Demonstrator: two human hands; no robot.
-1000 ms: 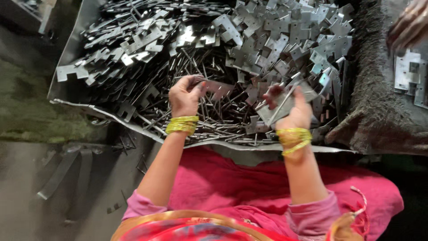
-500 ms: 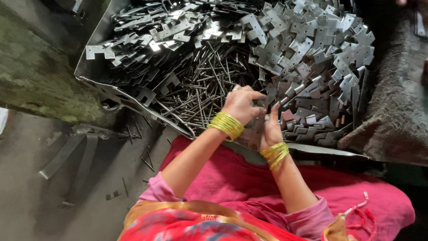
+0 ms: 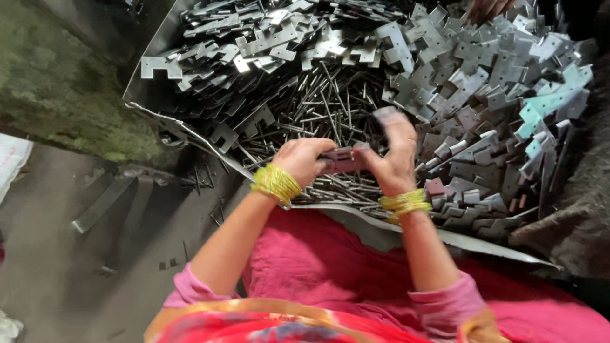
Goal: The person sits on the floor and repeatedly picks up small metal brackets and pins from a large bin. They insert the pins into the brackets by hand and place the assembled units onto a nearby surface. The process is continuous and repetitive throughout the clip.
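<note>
My left hand [image 3: 304,160] and my right hand [image 3: 393,157] meet over the near edge of a big metal tray [image 3: 406,236], both gripping one flat metal hinge piece [image 3: 344,159] between them. Yellow bangles ring both wrists. Under the hands lies a heap of thin steel pins [image 3: 330,114]. Stamped hinge plates [image 3: 483,95] are piled to the right and along the tray's far side [image 3: 267,38]. The right hand's fingers are blurred.
Another person's hand [image 3: 486,7] shows at the top edge over the plates. Pink cloth [image 3: 318,267] covers my lap below the tray. A grey floor with stray metal strips [image 3: 101,203] lies to the left, beside a mossy wall [image 3: 57,82]. Dark sacking [image 3: 572,235] sits at right.
Both hands have drawn together at the tray's near edge and now hold one hinge piece between them. The view has swung so the tray sits further right.
</note>
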